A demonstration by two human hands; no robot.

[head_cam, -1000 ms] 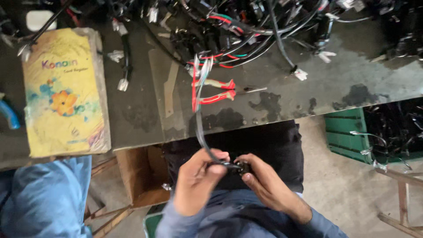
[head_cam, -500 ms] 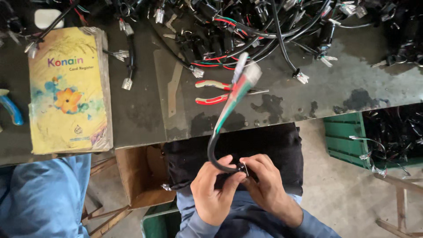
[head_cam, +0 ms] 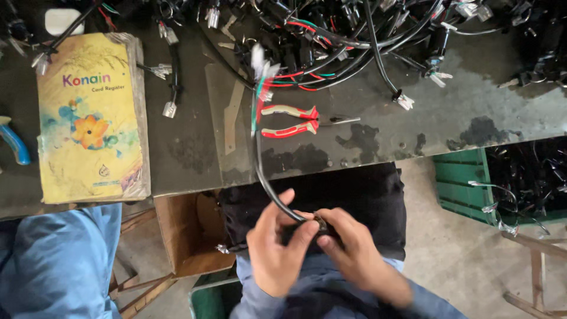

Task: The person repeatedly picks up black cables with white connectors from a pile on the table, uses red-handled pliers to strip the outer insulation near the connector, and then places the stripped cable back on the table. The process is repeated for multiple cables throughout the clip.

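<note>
The fingers (head_cam: 307, 227) of the left hand (head_cam: 277, 254) are curled around a black sheathed cable (head_cam: 260, 171) close to its end, while the right hand (head_cam: 357, 260) pinches a small dark connector (head_cam: 322, 223) at that end between thumb and fingertips; both hands are closed on the piece and meet just above the lap, below the edge of the worktop (head_cam: 195, 147); the work appears to be at the stage of fitting or seating the connector on the cable, though the contact itself is blurred; a steady hold and fine fingertip pressure seem called for here; from the hands the cable arcs upward to coloured wire ends with white plugs (head_cam: 260, 62); red-handled pliers (head_cam: 289, 120) lie beside it, a yellow booklet (head_cam: 88, 118) to the left, a tangle of harnesses (head_cam: 354, 35) beyond.
</note>
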